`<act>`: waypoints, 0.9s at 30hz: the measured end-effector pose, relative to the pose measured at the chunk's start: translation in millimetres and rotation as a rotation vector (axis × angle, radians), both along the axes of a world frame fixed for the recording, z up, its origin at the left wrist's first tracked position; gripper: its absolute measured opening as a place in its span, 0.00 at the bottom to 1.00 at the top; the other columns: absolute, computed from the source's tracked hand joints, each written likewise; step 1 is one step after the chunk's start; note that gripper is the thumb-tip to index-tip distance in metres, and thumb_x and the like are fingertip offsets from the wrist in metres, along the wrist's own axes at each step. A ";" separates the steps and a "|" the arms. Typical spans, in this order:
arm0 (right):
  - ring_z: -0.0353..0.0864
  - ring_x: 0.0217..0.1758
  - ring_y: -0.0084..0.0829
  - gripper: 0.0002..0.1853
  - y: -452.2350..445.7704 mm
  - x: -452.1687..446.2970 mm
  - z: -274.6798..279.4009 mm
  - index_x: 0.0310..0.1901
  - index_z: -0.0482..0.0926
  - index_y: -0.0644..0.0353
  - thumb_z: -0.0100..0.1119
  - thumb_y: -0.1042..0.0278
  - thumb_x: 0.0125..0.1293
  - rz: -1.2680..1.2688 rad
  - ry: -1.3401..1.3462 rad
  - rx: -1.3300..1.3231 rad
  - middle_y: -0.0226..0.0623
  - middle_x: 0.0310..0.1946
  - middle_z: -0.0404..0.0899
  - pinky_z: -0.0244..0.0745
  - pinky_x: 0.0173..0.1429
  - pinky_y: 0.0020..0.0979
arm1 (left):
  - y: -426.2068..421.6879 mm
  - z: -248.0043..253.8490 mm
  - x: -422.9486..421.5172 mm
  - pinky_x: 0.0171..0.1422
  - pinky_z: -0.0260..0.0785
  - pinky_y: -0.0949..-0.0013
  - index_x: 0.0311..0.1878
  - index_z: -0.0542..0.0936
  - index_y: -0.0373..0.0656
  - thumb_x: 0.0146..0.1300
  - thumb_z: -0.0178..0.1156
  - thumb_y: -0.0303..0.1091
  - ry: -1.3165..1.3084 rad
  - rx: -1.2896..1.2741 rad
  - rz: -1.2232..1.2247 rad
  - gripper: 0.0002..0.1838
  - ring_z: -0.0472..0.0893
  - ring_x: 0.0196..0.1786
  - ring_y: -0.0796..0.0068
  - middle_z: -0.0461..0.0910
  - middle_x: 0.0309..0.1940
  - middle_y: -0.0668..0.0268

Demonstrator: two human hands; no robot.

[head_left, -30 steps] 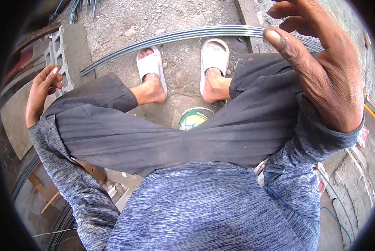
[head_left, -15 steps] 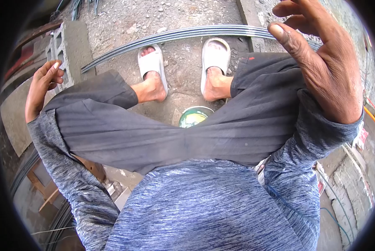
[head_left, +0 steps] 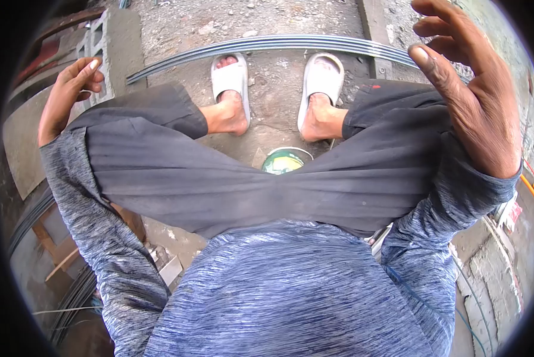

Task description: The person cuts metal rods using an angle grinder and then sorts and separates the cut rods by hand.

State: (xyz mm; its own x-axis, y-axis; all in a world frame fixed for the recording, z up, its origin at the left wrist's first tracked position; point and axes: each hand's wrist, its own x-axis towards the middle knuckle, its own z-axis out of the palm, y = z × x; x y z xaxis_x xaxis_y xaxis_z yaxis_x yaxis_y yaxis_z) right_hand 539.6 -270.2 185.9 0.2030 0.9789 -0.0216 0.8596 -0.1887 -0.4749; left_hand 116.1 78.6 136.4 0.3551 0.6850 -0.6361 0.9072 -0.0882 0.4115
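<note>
My left hand [head_left: 70, 98] is raised at the left, beyond my knee. Its fingers are loosely curled with the thumb close against them, and nothing shows in them. On the right, my right hand [head_left: 481, 101] is lifted close to the camera, thumb and fingers apart, holding nothing visible. A bundle of long grey metal rods [head_left: 267, 43] lies across the ground in front of my feet. Its left end is nearest my left hand but apart from it; its right end passes behind my right hand.
White slides [head_left: 231, 80] are on my feet. Between my legs stands a green and yellow bucket [head_left: 283, 162], partly hidden by dark trousers [head_left: 160, 172]. Hollow concrete blocks [head_left: 115, 53] and a flat board [head_left: 26, 154] are at left. Dark rods [head_left: 73, 303] lie lower left; orange tubes [head_left: 531, 191] at right.
The view has shifted slightly, so the feet, bucket and rods appear further right. Both hands keep nearly the same pose, and nothing has been picked up or let go.
</note>
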 end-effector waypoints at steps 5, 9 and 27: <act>0.82 0.57 0.34 0.27 4.5 -0.6 -2.0 0.67 0.79 0.56 0.70 0.54 0.71 0.006 0.001 -0.002 0.41 0.55 0.83 0.78 0.63 0.36 | -1.0 0.9 1.1 0.51 0.62 0.77 0.63 0.80 0.46 0.78 0.55 0.58 0.021 0.006 -0.001 0.26 0.77 0.42 0.89 0.80 0.41 0.79; 0.82 0.57 0.34 0.28 7.2 -0.9 -2.2 0.67 0.79 0.56 0.70 0.53 0.71 0.013 0.000 -0.005 0.41 0.55 0.83 0.78 0.63 0.36 | -1.4 1.5 0.2 0.52 0.63 0.75 0.64 0.80 0.46 0.77 0.56 0.58 0.012 0.013 -0.002 0.27 0.78 0.42 0.88 0.81 0.42 0.77; 0.83 0.56 0.34 0.29 9.7 3.5 -3.8 0.68 0.78 0.55 0.70 0.52 0.70 0.024 -0.017 -0.067 0.42 0.56 0.83 0.78 0.63 0.37 | -2.6 1.5 0.2 0.49 0.65 0.76 0.61 0.82 0.47 0.75 0.60 0.57 -0.028 0.026 0.046 0.25 0.80 0.40 0.89 0.83 0.40 0.78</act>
